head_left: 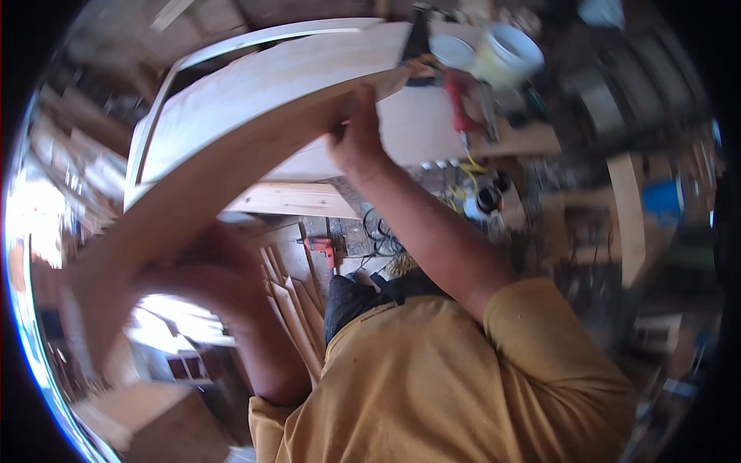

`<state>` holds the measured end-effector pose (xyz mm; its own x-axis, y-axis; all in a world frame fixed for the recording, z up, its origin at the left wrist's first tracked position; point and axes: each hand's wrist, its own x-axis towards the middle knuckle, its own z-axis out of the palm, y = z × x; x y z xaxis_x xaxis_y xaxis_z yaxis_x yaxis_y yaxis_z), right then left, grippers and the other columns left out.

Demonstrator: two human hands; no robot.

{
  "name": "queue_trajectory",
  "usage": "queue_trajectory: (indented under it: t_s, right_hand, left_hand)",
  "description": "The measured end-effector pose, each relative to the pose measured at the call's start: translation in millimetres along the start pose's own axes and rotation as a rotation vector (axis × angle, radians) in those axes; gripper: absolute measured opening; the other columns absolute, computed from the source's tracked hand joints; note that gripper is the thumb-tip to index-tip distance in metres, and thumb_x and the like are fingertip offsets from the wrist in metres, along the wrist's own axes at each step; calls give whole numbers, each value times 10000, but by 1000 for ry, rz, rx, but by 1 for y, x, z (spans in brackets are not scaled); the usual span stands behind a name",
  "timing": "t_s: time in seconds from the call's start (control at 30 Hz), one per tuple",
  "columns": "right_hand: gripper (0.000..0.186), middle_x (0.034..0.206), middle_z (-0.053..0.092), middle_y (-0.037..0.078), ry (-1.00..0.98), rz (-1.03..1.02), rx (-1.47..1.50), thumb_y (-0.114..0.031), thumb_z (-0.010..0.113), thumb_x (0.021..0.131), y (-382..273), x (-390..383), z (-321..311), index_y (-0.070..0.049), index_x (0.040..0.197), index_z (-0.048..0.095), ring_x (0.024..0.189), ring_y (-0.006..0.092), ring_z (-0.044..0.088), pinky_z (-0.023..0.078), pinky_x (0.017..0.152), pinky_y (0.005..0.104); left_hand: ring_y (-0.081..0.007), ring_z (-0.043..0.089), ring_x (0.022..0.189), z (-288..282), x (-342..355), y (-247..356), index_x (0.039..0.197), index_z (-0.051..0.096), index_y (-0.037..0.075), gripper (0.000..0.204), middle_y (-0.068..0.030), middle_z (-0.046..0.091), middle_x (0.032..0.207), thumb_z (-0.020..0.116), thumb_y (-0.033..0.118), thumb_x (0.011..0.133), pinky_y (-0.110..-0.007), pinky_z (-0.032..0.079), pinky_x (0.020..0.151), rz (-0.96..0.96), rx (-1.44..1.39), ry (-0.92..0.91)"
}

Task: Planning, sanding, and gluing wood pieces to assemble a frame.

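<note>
A person in a mustard-yellow shirt (440, 386) holds a long wooden board (224, 174) up in front of the body, seen from the head camera in a crowded workshop. At the left, stacked timber (77, 154) blurs along the bright rim of the view, and the board's near end fills the lower left. The left hand (208, 270), blurred by motion, is closed around the board's lower edge at that near end. From there the board runs up and to the right, its far end reaching over a pale plywood panel (309, 85) that lies flat on a workbench. Below the board, thin wooden strips (297, 309) lean together on the floor, just beside a red power drill (323, 247) and a tangle of dark cord. The right hand (356, 135), arm stretched out from the yellow sleeve, grips the board's upper edge near its far end, fingers curled over the top. Past that hand, a red-handled clamp (459, 104) stands on the bench, with a white bucket (505, 54) near it at the top. At the far right, an upright wooden post (631, 216) rises close to a blue container (664, 201), though the clutter there is too blurred to tell apart.
</note>
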<state>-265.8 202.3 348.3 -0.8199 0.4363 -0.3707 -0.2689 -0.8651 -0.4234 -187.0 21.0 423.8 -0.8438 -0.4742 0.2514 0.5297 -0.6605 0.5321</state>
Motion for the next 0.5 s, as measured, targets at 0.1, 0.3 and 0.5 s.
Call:
queue_trajectory:
  t_s: [0.1, 0.3, 0.5]
  right_hand:
    - [332, 1009, 532, 77, -158, 182, -50, -327, 595, 848, -9, -58, -24, -113, 1082, 500, 905, 195, 550, 499, 785, 486]
    - [691, 1251, 520, 138, -480, -143, -910, -345, 722, 792, -70, -148, -113, -49, 1330, 408, 1188, 221, 491, 428, 953, 399]
    - [691, 1200, 580, 164, -721, -114, -1126, -375, 746, 763, -35, -170, -131, -29, 1300, 482, 1148, 264, 535, 405, 984, 367]
  left_hand:
    - [-279, 589, 1061, 65, 52, 39, 1219, 480, -19, 713, -176, 585, 1128, 464, 609, 882, -441, 467, 984, 188, 262, -175]
    - [-277, 610, 936, 119, 207, 45, 1141, 545, -23, 500, -171, 613, 1061, 524, 420, 911, -428, 483, 885, -296, 162, -899]
    - [-162, 559, 725, 122, 47, -73, 1163, 508, 4, 372, -83, 579, 976, 456, 313, 963, -273, 481, 676, -987, 320, -1231]
